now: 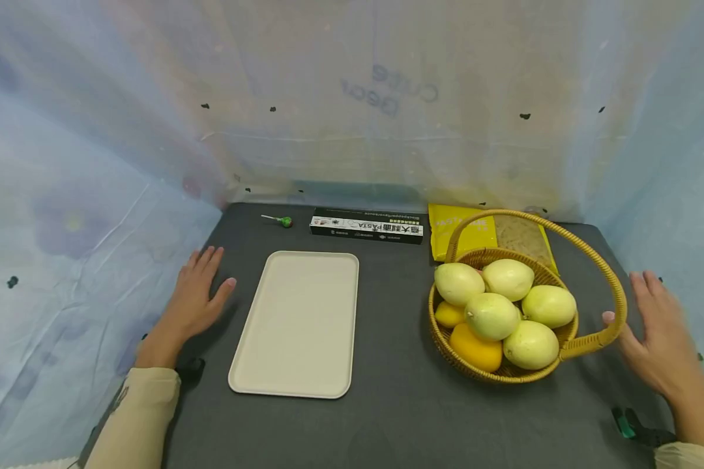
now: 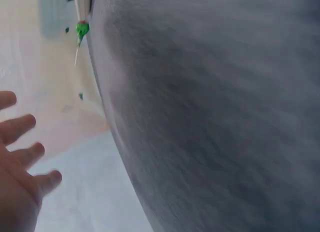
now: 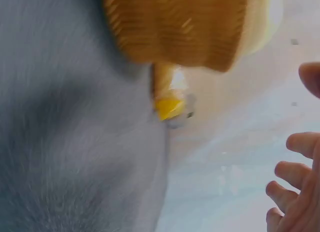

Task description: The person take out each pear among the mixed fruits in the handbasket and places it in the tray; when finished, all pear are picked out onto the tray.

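My left hand (image 1: pixel 198 296), fingers straight and thumb apart, is at the table's left side, just left of a cream rectangular tray (image 1: pixel 298 326). It holds nothing. On the right, my right hand (image 1: pixel 660 332) is spread beside a wicker basket (image 1: pixel 446 352), its thumb close to the arched handle (image 1: pixel 613 293); the head view does not show whether they touch. Pale yellow-green lemon-shaped fruits (image 1: pixel 493 316) fill the basket, with deeper yellow-orange fruits (image 1: pixel 475 347) under them. In the right wrist view the hand (image 3: pixel 302 192) is apart from the basket (image 3: pixel 175 27).
A lollipop (image 1: pixel 284 221) with a green wrapper lies at the back left. Next to it is a black-and-white pasta box (image 1: pixel 366 225). Behind the basket lies a yellow packet (image 1: pixel 457 225) with a see-through window. Plastic sheeting (image 1: pixel 328 130) surrounds the dark table (image 1: pixel 393 404).
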`<action>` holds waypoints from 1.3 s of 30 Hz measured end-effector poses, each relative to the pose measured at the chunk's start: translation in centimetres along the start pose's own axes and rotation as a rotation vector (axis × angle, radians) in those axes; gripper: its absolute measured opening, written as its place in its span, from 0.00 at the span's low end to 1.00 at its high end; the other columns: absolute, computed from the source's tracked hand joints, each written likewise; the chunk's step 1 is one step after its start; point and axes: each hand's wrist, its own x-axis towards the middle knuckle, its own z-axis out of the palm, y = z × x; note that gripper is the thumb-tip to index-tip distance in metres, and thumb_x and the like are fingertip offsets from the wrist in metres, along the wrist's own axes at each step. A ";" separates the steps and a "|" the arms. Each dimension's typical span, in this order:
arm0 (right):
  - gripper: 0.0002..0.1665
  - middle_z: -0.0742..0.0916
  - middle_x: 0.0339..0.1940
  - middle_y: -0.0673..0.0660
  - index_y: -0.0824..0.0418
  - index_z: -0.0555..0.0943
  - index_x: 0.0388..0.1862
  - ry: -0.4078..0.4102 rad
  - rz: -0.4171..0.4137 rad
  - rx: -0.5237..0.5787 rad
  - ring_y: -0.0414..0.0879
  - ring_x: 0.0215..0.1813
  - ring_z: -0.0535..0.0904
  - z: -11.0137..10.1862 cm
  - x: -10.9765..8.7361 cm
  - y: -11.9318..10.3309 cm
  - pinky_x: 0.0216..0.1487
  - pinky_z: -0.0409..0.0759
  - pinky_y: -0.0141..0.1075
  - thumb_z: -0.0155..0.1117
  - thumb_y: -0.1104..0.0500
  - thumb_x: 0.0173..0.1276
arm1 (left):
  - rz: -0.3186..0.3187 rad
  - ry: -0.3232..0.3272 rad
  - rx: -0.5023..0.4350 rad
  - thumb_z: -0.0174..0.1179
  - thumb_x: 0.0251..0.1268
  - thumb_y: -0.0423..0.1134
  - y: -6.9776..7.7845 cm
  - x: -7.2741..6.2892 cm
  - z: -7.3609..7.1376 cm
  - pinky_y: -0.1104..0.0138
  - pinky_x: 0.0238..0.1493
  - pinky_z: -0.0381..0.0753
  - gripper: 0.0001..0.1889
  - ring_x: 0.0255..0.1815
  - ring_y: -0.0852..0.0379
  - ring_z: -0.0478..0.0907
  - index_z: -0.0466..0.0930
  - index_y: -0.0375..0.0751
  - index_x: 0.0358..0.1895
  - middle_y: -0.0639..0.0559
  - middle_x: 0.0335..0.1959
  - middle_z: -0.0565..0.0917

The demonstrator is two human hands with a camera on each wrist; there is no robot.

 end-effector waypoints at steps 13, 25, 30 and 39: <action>0.41 0.62 0.93 0.53 0.64 0.58 0.91 0.275 -0.005 0.460 0.37 0.91 0.55 -3.1 -5.4 -9.0 0.90 0.46 0.29 0.58 0.70 0.83 | -0.080 0.276 -0.359 0.64 0.81 0.35 0.9 -3.0 -1.9 0.79 0.75 0.71 0.34 0.81 0.61 0.73 0.69 0.59 0.85 0.41 0.81 0.75; 0.42 0.75 0.85 0.60 0.83 0.65 0.80 0.213 -0.266 0.571 0.42 0.84 0.71 -5.1 -4.9 -14.1 0.83 0.66 0.27 0.71 0.61 0.79 | -0.035 0.250 -0.594 0.66 0.78 0.30 2.5 2.2 -3.1 0.83 0.62 0.79 0.32 0.74 0.68 0.78 0.74 0.50 0.82 0.41 0.78 0.80; 0.48 0.76 0.82 0.69 0.90 0.65 0.76 0.146 -0.357 0.749 0.47 0.84 0.73 -4.6 -3.4 -16.1 0.82 0.68 0.30 0.79 0.64 0.71 | -0.051 0.158 -0.550 0.67 0.80 0.35 2.7 4.2 -2.5 0.85 0.58 0.78 0.31 0.73 0.62 0.79 0.75 0.53 0.82 0.42 0.77 0.80; 0.54 0.86 0.75 0.61 0.73 0.78 0.76 0.063 -0.290 0.517 0.35 0.74 0.81 -2.0 -0.2 -17.2 0.72 0.75 0.20 0.89 0.75 0.46 | -0.103 -0.112 -0.425 0.62 0.85 0.48 2.1 6.5 -1.1 0.33 0.74 0.75 0.33 0.81 0.30 0.71 0.67 0.51 0.87 0.40 0.84 0.71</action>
